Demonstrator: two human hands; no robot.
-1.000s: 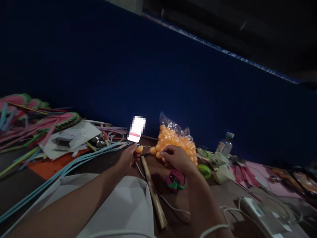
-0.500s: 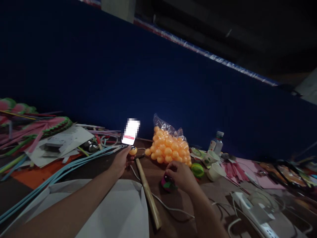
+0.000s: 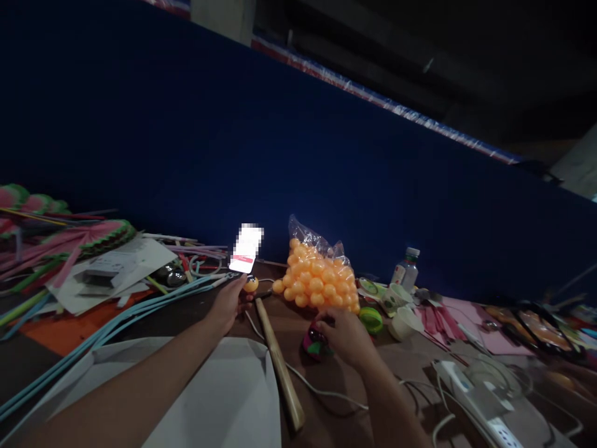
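My left hand (image 3: 228,305) reaches forward with its fingers curled round an orange ball (image 3: 250,285), just below a lit phone screen (image 3: 246,247). My right hand (image 3: 342,333) rests on a small pink and green round object (image 3: 313,345) on the brown table, fingers bent over it. Behind my right hand stands a clear plastic bag of orange balls (image 3: 316,277). A hammer with a wooden handle (image 3: 280,367) lies between my two hands.
Blue strips (image 3: 116,320), pink paper fans (image 3: 93,233) and papers clutter the left. A white sheet (image 3: 224,398) lies near me. Cups (image 3: 405,323), a small bottle (image 3: 405,269), a green lid (image 3: 370,319), a power strip (image 3: 471,392) and cables sit right. A blue wall backs the table.
My right hand came down from the bag of balls onto the pink and green object. My left hand has kept hold of the orange ball.
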